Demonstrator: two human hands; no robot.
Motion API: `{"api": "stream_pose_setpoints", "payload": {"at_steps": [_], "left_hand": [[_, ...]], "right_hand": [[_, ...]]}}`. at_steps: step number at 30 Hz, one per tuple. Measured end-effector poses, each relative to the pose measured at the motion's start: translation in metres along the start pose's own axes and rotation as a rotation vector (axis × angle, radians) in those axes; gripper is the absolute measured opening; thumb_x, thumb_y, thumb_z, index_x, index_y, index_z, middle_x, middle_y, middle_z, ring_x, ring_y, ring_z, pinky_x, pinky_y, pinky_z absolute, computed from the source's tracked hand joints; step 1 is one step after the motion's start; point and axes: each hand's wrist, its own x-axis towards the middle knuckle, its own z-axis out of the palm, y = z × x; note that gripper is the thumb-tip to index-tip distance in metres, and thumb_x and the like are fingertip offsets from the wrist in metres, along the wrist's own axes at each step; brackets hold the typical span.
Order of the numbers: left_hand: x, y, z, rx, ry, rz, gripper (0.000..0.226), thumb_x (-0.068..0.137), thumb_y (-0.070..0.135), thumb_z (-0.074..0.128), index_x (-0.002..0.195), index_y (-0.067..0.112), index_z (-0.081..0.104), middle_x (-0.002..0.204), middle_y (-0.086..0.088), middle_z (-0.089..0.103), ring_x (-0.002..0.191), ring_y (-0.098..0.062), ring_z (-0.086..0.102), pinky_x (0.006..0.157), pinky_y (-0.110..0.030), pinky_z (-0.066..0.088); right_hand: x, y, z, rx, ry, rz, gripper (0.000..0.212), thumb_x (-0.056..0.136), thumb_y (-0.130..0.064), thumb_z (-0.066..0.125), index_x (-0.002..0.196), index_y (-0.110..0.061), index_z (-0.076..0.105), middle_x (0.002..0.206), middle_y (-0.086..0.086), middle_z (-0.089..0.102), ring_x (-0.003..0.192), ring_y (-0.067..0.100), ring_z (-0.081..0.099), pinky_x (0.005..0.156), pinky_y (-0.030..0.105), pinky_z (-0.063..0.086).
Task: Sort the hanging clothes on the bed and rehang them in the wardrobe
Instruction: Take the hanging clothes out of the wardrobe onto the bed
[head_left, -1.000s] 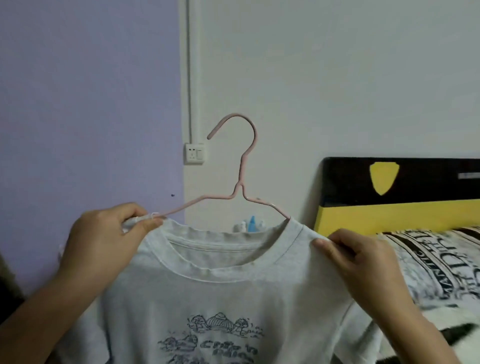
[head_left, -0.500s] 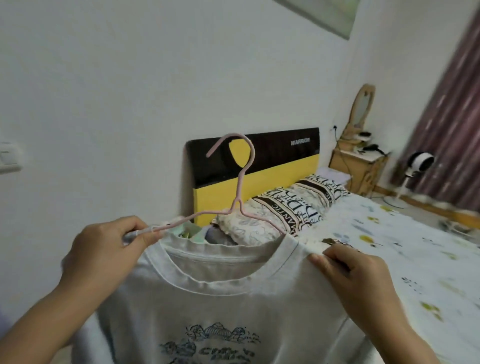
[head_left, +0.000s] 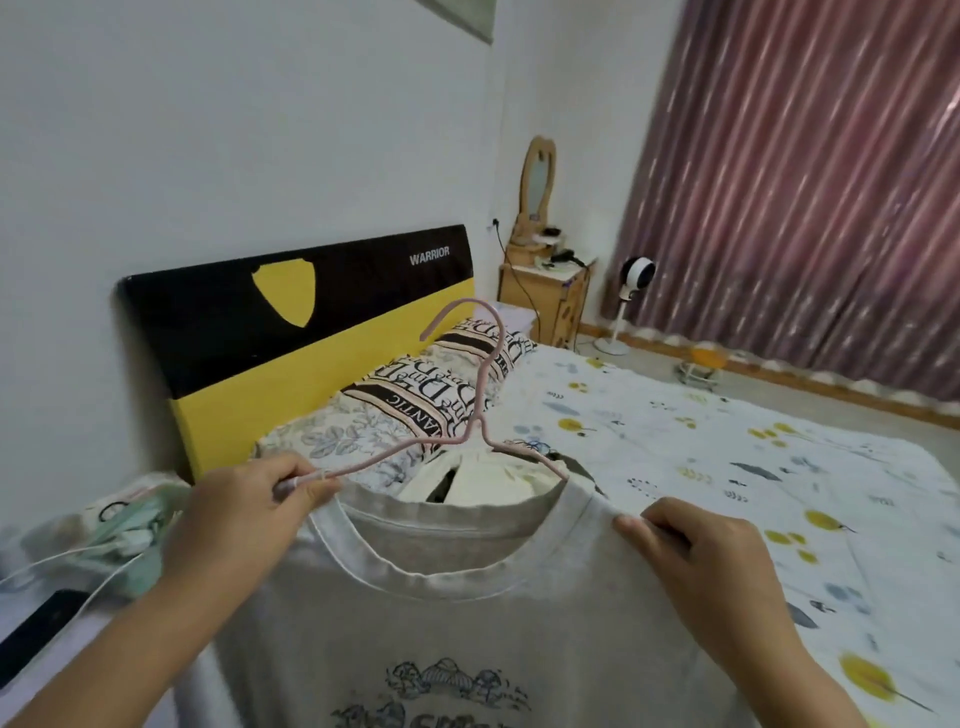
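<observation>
Bed (head_left: 675, 452) fills the room's right side, patterned sheet, pillows by the black-yellow headboard (head_left: 291, 317). Grey T-shirt (head_left: 467, 613) held up in the air over the bed's near corner, half on a pink hanger (head_left: 467, 415). Left hand (head_left: 244, 514) pinches the hanger's bare left arm, probably to feed it under the shoulder. Right hand (head_left: 711, 561) grips the shirt's right shoulder over the hanger end, keeping it seated. Wardrobe not visible.

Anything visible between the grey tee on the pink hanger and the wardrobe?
Cannot tell: no wardrobe is in view. The left hand pinches the pink hanger's arm and the right hand grips the grey T-shirt's shoulder, held above the bed.
</observation>
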Motion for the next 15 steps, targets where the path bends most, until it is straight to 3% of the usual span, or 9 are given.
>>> {"api": "stream_pose_setpoints", "payload": {"at_steps": [4,9,15], "left_hand": [[0.044,-0.005,0.041,-0.027,-0.098,0.04,0.024,0.075,0.033,0.072,0.057,0.035,0.057,0.051,0.003,0.058,0.054,-0.018,0.054,0.052,-0.027,0.038],[0.103,-0.02,0.09,-0.033,-0.226,0.089,0.02,0.077,0.038,0.07,0.06,0.032,0.061,0.048,0.006,0.056,0.051,-0.015,0.053,0.053,-0.026,0.039],[0.167,-0.02,0.143,-0.031,-0.338,0.166,0.019,0.081,0.031,0.068,0.064,0.026,0.063,0.052,0.005,0.057,0.054,-0.012,0.052,0.048,-0.023,0.031]], "right_hand": [[0.019,0.016,0.012,-0.045,0.03,0.102,0.03,0.079,-0.031,0.071,0.058,-0.016,0.056,0.049,-0.001,0.052,0.055,0.019,0.05,0.054,0.034,0.038],[0.05,0.029,0.037,-0.067,0.01,0.268,0.034,0.081,-0.036,0.067,0.055,-0.021,0.052,0.049,-0.005,0.051,0.055,0.011,0.049,0.054,0.028,0.036],[0.092,0.048,0.07,-0.149,0.01,0.389,0.03,0.083,-0.038,0.065,0.062,-0.018,0.057,0.055,-0.001,0.056,0.06,0.018,0.053,0.055,0.033,0.037]]}}
